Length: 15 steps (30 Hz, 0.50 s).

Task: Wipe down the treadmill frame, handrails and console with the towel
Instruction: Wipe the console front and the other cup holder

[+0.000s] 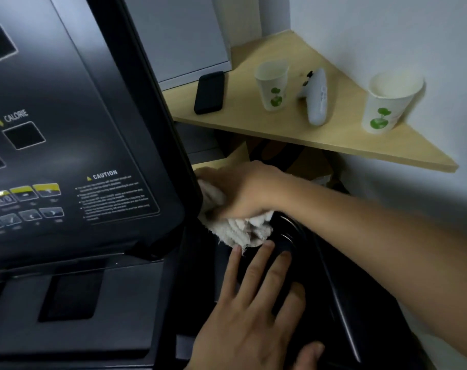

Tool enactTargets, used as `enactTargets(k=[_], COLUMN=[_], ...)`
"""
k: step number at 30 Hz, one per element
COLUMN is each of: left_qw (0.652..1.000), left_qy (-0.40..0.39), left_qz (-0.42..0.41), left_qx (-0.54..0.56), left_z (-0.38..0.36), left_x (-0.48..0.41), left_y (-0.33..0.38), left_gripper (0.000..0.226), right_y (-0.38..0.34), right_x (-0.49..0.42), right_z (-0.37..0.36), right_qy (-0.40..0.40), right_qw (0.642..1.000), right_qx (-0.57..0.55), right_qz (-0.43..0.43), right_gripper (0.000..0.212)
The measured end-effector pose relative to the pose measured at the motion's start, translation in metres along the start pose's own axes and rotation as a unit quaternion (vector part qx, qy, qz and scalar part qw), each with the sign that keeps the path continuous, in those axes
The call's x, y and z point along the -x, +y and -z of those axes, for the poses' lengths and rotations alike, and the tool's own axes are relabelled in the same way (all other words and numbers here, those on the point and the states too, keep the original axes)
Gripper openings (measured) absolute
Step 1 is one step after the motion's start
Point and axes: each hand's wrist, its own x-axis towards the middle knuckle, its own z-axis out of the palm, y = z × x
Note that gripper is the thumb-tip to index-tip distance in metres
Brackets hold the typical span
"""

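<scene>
Fingers (264, 260) of the left hand (253, 316) lie spread flat and empty on the dark treadmill frame (339, 297), their tips just short of the towel (240, 231). Beyond them, the right hand (240, 190) is closed around that bunched white towel, pressing it against the right edge of the console (75, 145), so the right hand is the working one. The edge runs up and away, likely the line for the next stroke. Farther off, a wooden shelf (333, 134) carries two paper cups (273, 85), a phone (209, 92) and a white controller (316, 97).
</scene>
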Motion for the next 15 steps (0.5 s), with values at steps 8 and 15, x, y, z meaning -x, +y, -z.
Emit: enactTargets(k=[8,15], left_qw=[0.994,0.991], left_qy=[0.054,0.047], left_qz=[0.046,0.092], left_qx=[0.082,0.085], left_z=[0.007,0.010], left_x=[0.004,0.010], left_y=[-0.004,0.002], left_gripper=[0.044,0.046], right_y=[0.014,-0.017], right_x=[-0.026,0.043], right_z=[0.014,-0.013], right_qy=[-0.178,0.073], right_qw=[0.946,0.980], right_qx=[-0.262,0.178], right_qz=[-0.069,-0.058], right_gripper=[0.062,0.076])
